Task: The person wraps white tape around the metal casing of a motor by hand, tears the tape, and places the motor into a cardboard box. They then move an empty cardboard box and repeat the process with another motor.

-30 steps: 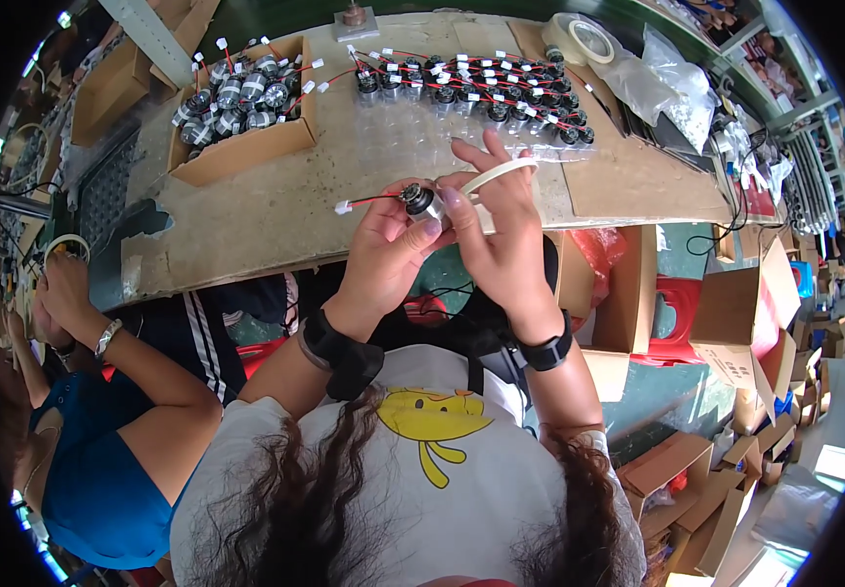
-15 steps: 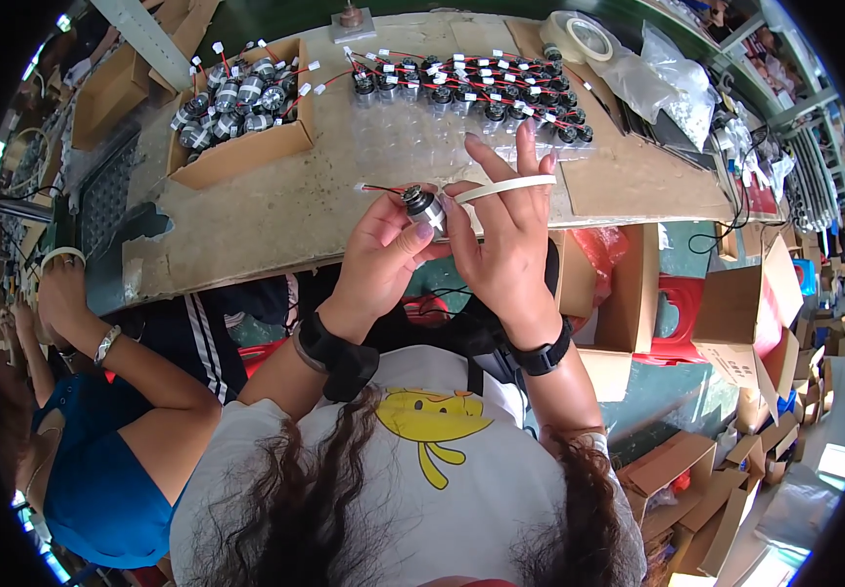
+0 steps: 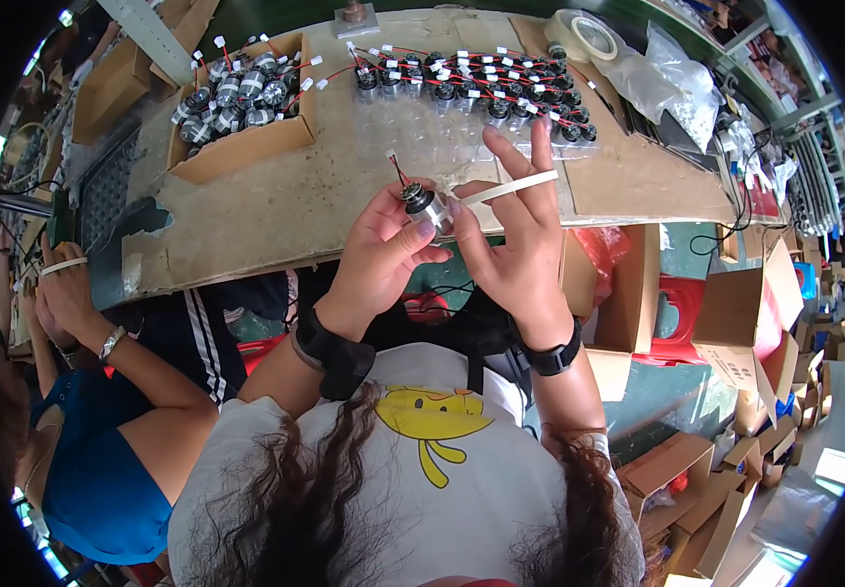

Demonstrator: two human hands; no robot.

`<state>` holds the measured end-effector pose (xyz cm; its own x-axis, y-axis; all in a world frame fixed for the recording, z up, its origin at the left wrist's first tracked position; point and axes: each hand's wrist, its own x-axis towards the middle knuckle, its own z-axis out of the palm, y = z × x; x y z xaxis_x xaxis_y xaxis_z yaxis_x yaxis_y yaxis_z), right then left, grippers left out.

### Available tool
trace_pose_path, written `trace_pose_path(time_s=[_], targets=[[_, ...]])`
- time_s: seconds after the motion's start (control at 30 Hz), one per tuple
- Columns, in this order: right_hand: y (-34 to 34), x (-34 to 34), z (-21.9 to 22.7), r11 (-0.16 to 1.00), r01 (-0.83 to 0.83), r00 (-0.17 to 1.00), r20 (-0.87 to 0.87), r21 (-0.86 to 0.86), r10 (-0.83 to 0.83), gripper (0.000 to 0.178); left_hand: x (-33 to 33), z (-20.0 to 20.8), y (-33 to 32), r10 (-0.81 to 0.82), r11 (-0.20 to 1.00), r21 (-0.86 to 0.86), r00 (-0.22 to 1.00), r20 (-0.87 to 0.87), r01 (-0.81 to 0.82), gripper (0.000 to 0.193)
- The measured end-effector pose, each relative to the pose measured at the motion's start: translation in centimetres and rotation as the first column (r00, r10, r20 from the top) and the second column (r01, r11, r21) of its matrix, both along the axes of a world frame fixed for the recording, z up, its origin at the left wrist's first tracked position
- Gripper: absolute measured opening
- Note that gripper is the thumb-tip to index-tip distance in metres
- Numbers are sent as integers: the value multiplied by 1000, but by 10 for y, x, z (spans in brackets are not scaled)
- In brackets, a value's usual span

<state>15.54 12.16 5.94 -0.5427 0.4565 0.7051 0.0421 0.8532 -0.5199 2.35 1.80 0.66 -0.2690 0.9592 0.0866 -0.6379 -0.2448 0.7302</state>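
Over the near edge of the bench, my left hand [image 3: 380,256] is closed round a small cylindrical motor [image 3: 426,207]. The motor has a black top, a silver body and thin red and black wires ending in a white connector, which stands up from it. My right hand [image 3: 512,235] is beside it, thumb and index finger pressed together at the motor's right side. A narrow white ring, like a thin roll of tape [image 3: 512,186], sits across its fingers, seen nearly edge-on. The ring and little fingers stretch upward. Any tape end between the fingertips is too small to make out.
A cardboard box [image 3: 239,161] full of similar motors stands at the left. Rows of motors [image 3: 481,83] fill a clear plastic tray [image 3: 393,137]. A wide tape roll [image 3: 593,37] and plastic bags [image 3: 682,88] lie far right. A co-worker's hand [image 3: 68,298] is at the left.
The motor has turned in my left hand, so its wires now point up instead of left. My right hand has shifted slightly right, and the ring on it tilts more.
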Motion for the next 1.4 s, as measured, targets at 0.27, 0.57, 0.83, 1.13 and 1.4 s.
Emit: trace_pose_path(time_s=[0.27, 0.57, 0.83, 1.13, 1.4], targets=[[-5, -3, -6, 972, 111, 992, 33, 205, -120, 15, 6, 3, 1, 15, 1000, 0, 1000, -5, -15, 39], [2, 4, -4, 980, -96, 995, -7, -177, 96, 16, 2, 6, 1, 6, 999, -32, 1000, 30, -5, 40], [-3, -2, -7, 979, 113, 994, -18, 168, -111, 19, 6, 6, -1, 40, 999, 7, 998, -39, -40, 41], [-6, -4, -13, 995, 35, 999, 31, 93, -38, 21, 8, 2, 0, 50, 999, 0, 997, -62, -50, 40], [-3, 0, -13, 807, -269, 959, -228, -526, 171, 23, 7, 8, -3, 31, 999, -3, 995, -91, -31, 39]])
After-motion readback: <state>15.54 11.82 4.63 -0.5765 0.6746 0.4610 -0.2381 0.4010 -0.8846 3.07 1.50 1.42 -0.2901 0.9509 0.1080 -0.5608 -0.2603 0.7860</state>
